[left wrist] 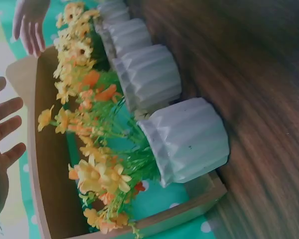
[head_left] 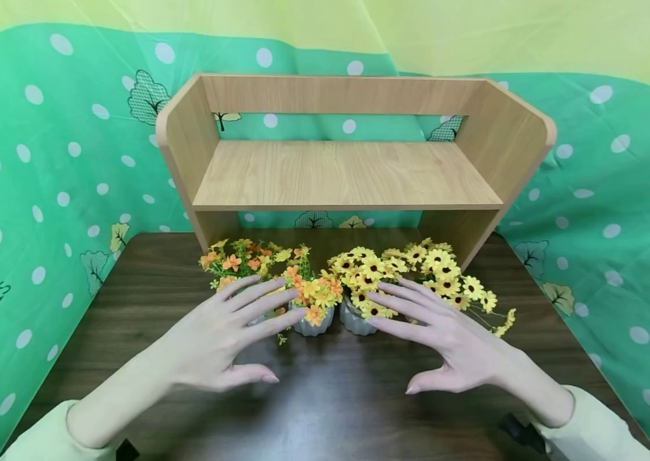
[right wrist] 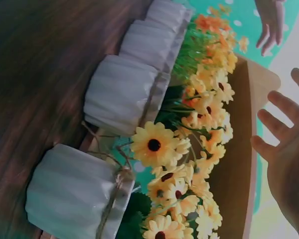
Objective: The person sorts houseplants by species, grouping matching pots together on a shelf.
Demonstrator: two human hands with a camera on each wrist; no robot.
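Fingers spread, my left hand point(head_left: 215, 339) hovers over the orange-and-yellow artificial flowers point(head_left: 232, 262) and holds nothing. On the other side my right hand point(head_left: 446, 339) is likewise held out, straight-fingered, above yellow daisy-like flowers point(head_left: 446, 272) with dark centres. These flowers grow from several pale ribbed pots standing in a row on the table. In the head view a grey pot point(head_left: 313, 323) and another grey pot point(head_left: 357, 320) show between the hands; the outer ones are largely hidden. The left wrist view shows the nearest white pot point(left wrist: 189, 142), and the right wrist view a pot point(right wrist: 72, 189) with twine around its rim.
A two-level wooden shelf point(head_left: 348, 173) stands behind the pots at the back of the dark wooden table point(head_left: 313, 410). Green cloth point(head_left: 42, 192) with white dots hangs around the table on the back and sides.
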